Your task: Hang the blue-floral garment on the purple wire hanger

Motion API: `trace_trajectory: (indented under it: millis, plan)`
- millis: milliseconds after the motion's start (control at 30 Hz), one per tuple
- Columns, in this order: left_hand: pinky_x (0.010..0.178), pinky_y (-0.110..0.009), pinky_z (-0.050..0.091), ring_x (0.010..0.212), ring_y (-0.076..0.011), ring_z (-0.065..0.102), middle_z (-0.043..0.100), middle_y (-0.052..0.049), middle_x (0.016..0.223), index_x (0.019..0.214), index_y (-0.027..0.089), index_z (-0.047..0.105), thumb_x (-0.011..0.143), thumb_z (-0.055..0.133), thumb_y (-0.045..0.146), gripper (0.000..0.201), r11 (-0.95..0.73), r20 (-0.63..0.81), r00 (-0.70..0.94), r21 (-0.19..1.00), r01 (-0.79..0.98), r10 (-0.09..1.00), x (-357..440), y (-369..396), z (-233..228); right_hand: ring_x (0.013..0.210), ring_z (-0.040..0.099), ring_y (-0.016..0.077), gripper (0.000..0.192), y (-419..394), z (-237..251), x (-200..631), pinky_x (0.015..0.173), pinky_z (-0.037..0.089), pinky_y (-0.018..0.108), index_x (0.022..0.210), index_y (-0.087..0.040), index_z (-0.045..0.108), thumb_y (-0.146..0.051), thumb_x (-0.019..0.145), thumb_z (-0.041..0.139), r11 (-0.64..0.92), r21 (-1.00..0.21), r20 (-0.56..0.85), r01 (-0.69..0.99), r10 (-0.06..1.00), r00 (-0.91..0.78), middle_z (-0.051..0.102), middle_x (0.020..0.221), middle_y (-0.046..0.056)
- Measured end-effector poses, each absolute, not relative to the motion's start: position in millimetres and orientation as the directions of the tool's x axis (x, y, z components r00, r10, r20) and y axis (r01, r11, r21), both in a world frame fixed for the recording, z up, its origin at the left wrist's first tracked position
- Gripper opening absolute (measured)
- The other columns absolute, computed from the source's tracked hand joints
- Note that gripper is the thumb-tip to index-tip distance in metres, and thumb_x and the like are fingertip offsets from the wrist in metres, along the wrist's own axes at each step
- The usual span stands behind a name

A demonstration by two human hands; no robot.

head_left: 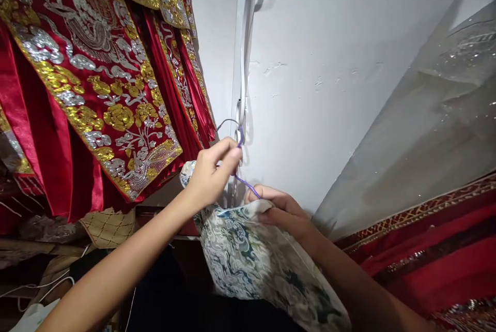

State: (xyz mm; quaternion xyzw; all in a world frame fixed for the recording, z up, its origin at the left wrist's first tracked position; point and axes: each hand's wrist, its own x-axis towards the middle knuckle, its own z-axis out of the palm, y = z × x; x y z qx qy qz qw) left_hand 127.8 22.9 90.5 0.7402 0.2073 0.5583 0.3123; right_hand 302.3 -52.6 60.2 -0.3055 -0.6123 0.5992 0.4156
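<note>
A purple clothes hanger (248,186) rises out of the neck of a garment (240,254) with a blue, grey and white swirling print. My left hand (215,169) pinches the hanger just below its hook, close to the wall. To the right and a little lower, my right hand (281,205) is closed on the garment's pale collar edge, beside the hanger's sloping arm. The cloth hangs down from there toward my body. Some of my right fingers are hidden by the fabric.
Red costumes (116,89) with gold and silver sequins hang at the left. Ahead is a white wall (321,63) with a pale vertical strip (243,37). A clear plastic cover (418,130) and red trimmed cloth (445,254) fill the right. White cables (50,285) lie lower left.
</note>
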Motion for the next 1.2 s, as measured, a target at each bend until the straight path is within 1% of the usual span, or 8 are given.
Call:
trace_trajectory:
  millis: [167,333,433,600,733,967,1100,1200]
  plan:
    - [0.048,-0.025,0.027,0.050,-0.0092,0.034,0.035,0.004,0.055,0.061,0.019,0.040,0.097,0.051,0.055,0.052,-0.644,0.697,0.171,0.712,-0.279,0.697,132.2,22.7,97.4,0.104,0.056,0.0254,0.033,-26.7,48.2,295.4,0.093,0.045,0.039,0.116,-0.021,0.061,-0.046,0.098,0.050,0.639,-0.764,0.569,0.086,0.731,-0.377,0.060,0.110,0.008]
    - [0.044,-0.025,0.028,0.036,-0.0070,0.022,0.021,0.006,0.039,0.051,0.019,0.025,0.100,0.035,0.063,0.066,-0.426,0.624,0.143,0.665,-0.614,0.768,130.6,21.5,121.1,0.151,0.023,0.0352,0.091,16.6,30.4,298.5,0.123,0.019,0.055,0.160,-0.025,0.019,-0.048,0.086,0.067,0.810,-0.381,0.698,0.446,0.568,-0.436,0.027,0.163,0.013]
    - [0.044,-0.024,0.029,0.034,-0.0068,0.020,0.018,0.006,0.039,0.049,0.018,0.022,0.103,0.026,0.059,0.067,-0.274,0.566,0.228,0.664,-0.696,0.792,124.8,21.9,131.2,0.151,0.020,0.0402,0.108,33.1,35.8,299.6,0.124,0.008,0.062,0.161,-0.026,0.018,-0.065,0.077,0.072,0.815,-0.259,0.700,0.518,0.529,-0.481,0.031,0.162,0.013]
    - [0.043,-0.022,0.029,0.034,-0.0066,0.017,0.014,0.006,0.040,0.051,0.017,0.016,0.105,0.021,0.056,0.066,-0.182,0.552,0.206,0.566,-0.804,0.808,105.5,36.0,135.7,0.134,0.046,0.0364,0.095,33.8,50.6,303.6,0.114,0.035,0.057,0.158,-0.029,0.032,-0.083,0.081,0.050,0.871,-0.317,0.637,0.375,0.489,-0.596,0.050,0.146,0.012]
    - [0.044,-0.021,0.034,0.034,-0.0057,0.020,0.018,0.007,0.041,0.053,0.018,0.019,0.107,0.022,0.049,0.063,-0.150,0.512,0.193,0.555,-0.819,0.837,97.8,48.6,130.5,0.132,0.047,0.0342,0.092,29.2,44.5,310.7,0.110,0.040,0.052,0.160,-0.030,0.023,-0.061,0.085,0.066,0.864,-0.159,0.631,0.477,0.461,-0.625,0.046,0.148,0.013]
    - [0.084,-0.029,0.058,0.095,-0.0169,0.071,0.073,-0.006,0.100,0.098,0.019,0.067,0.094,0.060,0.033,0.016,-0.177,0.439,0.430,0.832,-0.526,0.789,82.4,69.1,134.5,0.081,0.059,0.0205,0.055,60.3,78.7,343.3,0.073,0.050,0.034,0.150,-0.031,0.047,-0.032,0.096,0.057,0.782,0.065,0.725,0.620,0.390,-0.568,0.061,0.097,0.005]
    - [0.099,-0.050,0.054,0.117,-0.0336,0.066,0.064,-0.015,0.134,0.139,0.022,0.056,0.083,0.073,0.035,0.060,-0.289,0.275,0.648,0.953,-0.089,0.710,44.5,80.1,148.3,0.079,0.057,0.0207,0.054,79.4,111.3,366.2,0.067,0.045,0.032,0.145,-0.031,0.054,-0.034,0.092,0.060,0.648,0.184,0.720,0.739,0.423,-0.550,0.063,0.098,0.005]
    - [0.105,-0.048,0.050,0.119,-0.0305,0.064,0.065,-0.013,0.135,0.142,0.025,0.055,0.086,0.070,0.034,0.059,-0.567,0.311,0.606,0.771,0.290,0.732,28.1,90.0,151.9,0.078,0.055,0.0216,0.055,85.6,119.1,373.0,0.063,0.040,0.031,0.144,-0.033,0.056,-0.034,0.089,0.061,0.526,0.213,0.729,0.824,0.476,-0.492,0.062,0.098,0.005]
